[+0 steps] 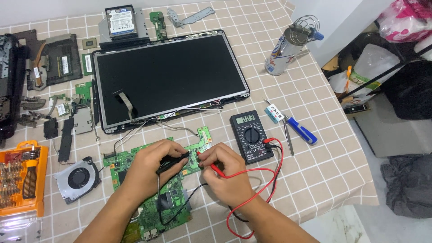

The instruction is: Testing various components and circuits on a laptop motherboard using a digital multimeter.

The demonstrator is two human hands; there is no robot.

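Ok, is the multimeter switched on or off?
On: the black multimeter beside the right hand shows digits on its lit display.

Even, soft overhead light fills the scene, bright across the counter (315,180), with only faint shadows under the hands (180,173). The dark screen panel (171,76) shows mild sheen. Focus is sharp centrally; straight lines bow slightly toward the frame's edges.

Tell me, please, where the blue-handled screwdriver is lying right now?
In the head view, the blue-handled screwdriver lies on the checked tablecloth, right of the multimeter, beside the tweezers.
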